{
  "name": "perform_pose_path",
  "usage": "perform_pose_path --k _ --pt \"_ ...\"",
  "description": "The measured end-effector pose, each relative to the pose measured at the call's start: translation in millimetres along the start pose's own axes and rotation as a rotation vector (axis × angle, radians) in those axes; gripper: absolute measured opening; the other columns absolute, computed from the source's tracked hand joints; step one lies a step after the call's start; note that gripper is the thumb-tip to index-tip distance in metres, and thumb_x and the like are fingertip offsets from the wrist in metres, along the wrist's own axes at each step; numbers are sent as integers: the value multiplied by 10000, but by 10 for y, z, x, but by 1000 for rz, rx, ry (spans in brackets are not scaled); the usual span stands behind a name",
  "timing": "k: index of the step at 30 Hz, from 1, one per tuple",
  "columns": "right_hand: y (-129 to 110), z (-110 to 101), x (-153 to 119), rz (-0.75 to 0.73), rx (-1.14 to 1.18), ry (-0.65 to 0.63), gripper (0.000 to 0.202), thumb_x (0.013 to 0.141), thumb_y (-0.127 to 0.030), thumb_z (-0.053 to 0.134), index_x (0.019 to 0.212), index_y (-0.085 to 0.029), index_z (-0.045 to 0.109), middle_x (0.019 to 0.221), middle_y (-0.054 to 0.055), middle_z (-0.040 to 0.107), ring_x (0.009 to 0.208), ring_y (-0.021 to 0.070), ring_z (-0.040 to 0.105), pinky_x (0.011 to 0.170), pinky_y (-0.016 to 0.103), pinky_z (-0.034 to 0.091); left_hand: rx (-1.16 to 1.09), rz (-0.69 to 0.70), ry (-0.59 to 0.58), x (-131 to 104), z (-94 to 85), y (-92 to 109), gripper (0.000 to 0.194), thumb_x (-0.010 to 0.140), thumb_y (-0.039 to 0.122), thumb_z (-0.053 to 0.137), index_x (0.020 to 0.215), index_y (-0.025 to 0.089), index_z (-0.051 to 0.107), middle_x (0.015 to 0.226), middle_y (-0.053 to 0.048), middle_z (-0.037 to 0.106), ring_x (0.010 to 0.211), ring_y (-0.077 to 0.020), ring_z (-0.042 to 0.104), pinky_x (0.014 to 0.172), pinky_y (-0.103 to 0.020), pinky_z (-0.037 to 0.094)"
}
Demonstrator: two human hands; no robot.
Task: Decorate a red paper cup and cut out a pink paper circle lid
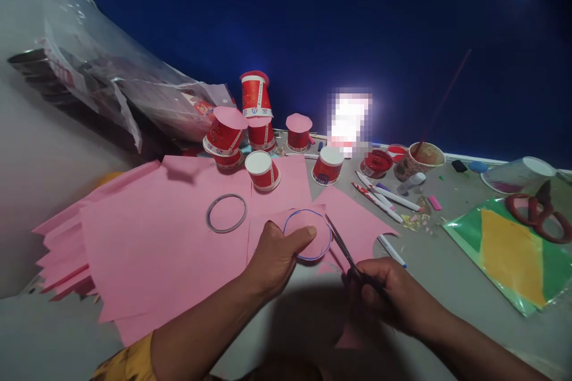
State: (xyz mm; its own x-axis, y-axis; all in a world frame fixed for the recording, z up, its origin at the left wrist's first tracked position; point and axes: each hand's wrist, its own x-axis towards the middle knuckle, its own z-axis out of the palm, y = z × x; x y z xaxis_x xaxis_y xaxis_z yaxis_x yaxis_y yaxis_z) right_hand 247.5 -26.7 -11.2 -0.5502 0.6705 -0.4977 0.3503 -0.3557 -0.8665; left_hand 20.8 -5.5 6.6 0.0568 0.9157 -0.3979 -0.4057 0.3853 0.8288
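My left hand (279, 253) grips a piece of pink paper (308, 220), its thumb lying on top inside a blue circle drawn on it. In my right hand (393, 294) is a pair of scissors (346, 250), fingers wrapped round the handles. The blades point up and to the left, along the right edge of the drawn circle. Left of the hands, a grey ring (226, 213) lies on large pink sheets (161, 244). A pink offcut (351, 220) with a curved edge rests behind the scissors.
Red paper cups (263, 172) stand upside down at the back, some stacked with pink discs on top. Markers (379, 196), a paint pot (376, 162) and a cup with a brush (420, 161) sit to the right. Further right, red-handled scissors (538, 217) lie on a green packet (513, 256).
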Motion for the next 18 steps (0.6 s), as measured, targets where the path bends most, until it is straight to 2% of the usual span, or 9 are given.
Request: perform_pose_path --k 2,10,14,18 --pt "1 11 3 13 3 4 881 601 -1090 555 656 -212 501 571 -46 380 557 103 285 501 262 209 29 -4 13 -4 1 1 354 661 370 916 612 147 645 594 24 523 607 -121 429 630 -299 392" --pt "-44 33 21 23 -5 55 895 574 -1090 572 632 -198 536 578 -25 427 573 112 320 526 272 229 14 0 20 -14 16 16 336 627 370 919 651 144 671 645 -1 574 657 -147 475 693 -329 438" --pt "-53 43 22 39 4 61 871 568 -1054 636 632 -189 551 569 -32 430 565 105 316 533 271 237 15 -11 26 -18 21 14 355 622 376 930 625 144 661 615 5 557 636 -142 470 672 -322 435" --pt "-52 45 24 38 11 70 823 596 -1002 685 626 -190 556 577 -27 439 578 113 334 535 270 247 -11 -1 5 -18 22 12 337 636 375 936 696 129 714 663 -18 611 674 -161 519 712 -337 470"
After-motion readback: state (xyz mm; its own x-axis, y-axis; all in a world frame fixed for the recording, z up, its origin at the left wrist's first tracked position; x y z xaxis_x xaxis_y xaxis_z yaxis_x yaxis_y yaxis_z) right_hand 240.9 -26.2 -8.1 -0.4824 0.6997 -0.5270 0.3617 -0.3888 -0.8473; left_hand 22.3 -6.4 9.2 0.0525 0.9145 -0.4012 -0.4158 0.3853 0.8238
